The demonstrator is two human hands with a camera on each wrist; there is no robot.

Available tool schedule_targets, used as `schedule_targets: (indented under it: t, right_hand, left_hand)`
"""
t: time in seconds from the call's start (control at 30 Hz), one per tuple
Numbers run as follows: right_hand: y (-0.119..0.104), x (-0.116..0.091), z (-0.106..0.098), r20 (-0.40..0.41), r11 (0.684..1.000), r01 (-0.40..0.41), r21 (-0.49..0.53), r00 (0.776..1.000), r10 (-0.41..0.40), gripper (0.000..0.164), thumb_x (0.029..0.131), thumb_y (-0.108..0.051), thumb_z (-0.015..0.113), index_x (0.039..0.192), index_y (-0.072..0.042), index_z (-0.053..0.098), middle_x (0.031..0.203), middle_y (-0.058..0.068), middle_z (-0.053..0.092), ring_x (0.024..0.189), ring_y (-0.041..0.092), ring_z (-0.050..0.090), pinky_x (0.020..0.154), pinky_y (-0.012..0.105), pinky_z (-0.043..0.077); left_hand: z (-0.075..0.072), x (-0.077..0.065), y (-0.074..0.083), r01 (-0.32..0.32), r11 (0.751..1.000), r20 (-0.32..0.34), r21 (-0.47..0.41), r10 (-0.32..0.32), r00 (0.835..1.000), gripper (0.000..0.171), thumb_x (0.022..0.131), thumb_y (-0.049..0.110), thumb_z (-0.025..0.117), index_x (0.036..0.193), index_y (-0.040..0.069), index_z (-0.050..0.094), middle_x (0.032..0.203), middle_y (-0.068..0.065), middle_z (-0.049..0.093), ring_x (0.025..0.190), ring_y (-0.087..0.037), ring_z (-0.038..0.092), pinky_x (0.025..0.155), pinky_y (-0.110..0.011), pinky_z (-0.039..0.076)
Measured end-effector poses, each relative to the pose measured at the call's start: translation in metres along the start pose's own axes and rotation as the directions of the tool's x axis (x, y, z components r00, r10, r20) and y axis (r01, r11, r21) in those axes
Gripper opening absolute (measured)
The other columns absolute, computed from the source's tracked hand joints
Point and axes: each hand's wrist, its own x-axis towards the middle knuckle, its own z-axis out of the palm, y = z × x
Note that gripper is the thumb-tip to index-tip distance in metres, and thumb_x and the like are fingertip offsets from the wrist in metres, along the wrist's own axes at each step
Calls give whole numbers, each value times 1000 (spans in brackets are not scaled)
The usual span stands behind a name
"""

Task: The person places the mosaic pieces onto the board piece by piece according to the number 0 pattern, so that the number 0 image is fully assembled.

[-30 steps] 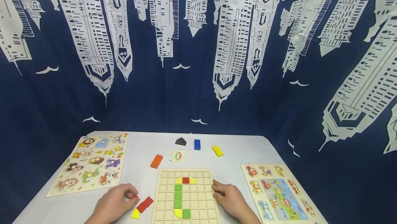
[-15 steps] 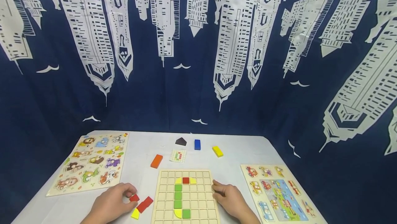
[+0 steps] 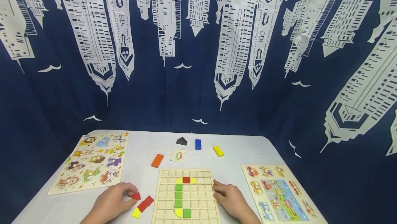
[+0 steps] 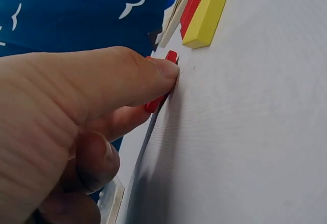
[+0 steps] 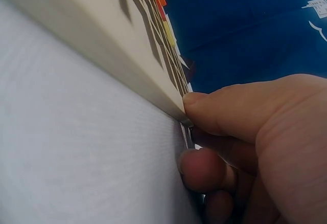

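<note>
My left hand (image 3: 113, 201) pinches a small red tile (image 3: 136, 196) between thumb and fingers, just above the white table. In the left wrist view the thumb covers part of this red tile (image 4: 171, 56). Close to its fingertips lie red tiles (image 3: 145, 203), touching each other, and a yellow rounded tile (image 3: 135, 213). My right hand (image 3: 231, 200) grips the right edge of a wooden grid board (image 3: 198, 200), its thumb (image 5: 202, 104) on the board's edge. On the board sit green tiles (image 3: 178, 195), a red tile (image 3: 186, 180) and yellow rounded tiles (image 3: 178, 212).
Beyond the board lie a small pattern card (image 3: 179, 155), an orange block (image 3: 157, 161), a dark five-sided block (image 3: 181, 141), a blue block (image 3: 198, 144) and a yellow block (image 3: 218, 151). An animal puzzle (image 3: 93, 162) is at left, a vehicle puzzle (image 3: 279, 193) at right.
The red tile in my left hand has turned and shifted slightly between the fingers. My right hand stays at the board's edge. The tiles on the board are the same.
</note>
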Motion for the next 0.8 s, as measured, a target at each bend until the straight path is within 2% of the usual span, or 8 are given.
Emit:
schedule_targets:
  t: [0.27,0.47,0.53,0.63,0.8]
  right_hand:
    - [1,-1,-1,-6,1000,7,-5,1000,-7,34,93,-19,75,123,-3,73,142,13,62,131,37,60,107,57,44]
    - [3,-2,-4,0,1000,8,-3,1000,-8,34,93,-20,74,123,-4,73,142,13,62,131,37,60,107,57,44]
    - [3,-3,-4,-1,1000,7,-6,1000,-7,33,93,-20,74,123,-5,74,142,13,63,131,37,60,107,57,44]
    - [3,-3,-5,-6,1000,7,-1,1000,-7,33,93,-19,74,123,-4,74,141,13,63,131,37,60,108,56,44]
    - [3,-3,-3,-2,1000,10,16,1000,-10,32,94,-18,73,122,-3,74,141,14,63,131,38,60,108,57,44]
  left_hand:
    - [2,-2,3,-34,999,-51,-23,33,998,30,71,31,93,95,31,75,83,20,67,85,-5,61,86,-43,52]
    - [7,-2,11,-35,997,-48,-70,32,998,32,70,34,94,95,32,76,84,19,67,82,-5,58,79,-35,50]
    - [9,-2,17,-60,993,-41,-97,56,998,31,70,37,94,95,33,75,84,20,66,79,-5,56,73,-31,47]
    - [15,0,30,-132,980,-10,-147,132,991,28,74,42,91,96,34,75,85,21,66,73,-4,53,66,-25,43]
    - [24,8,65,-250,939,72,-235,274,959,25,79,39,87,100,31,75,90,18,68,67,-5,54,59,-25,43]
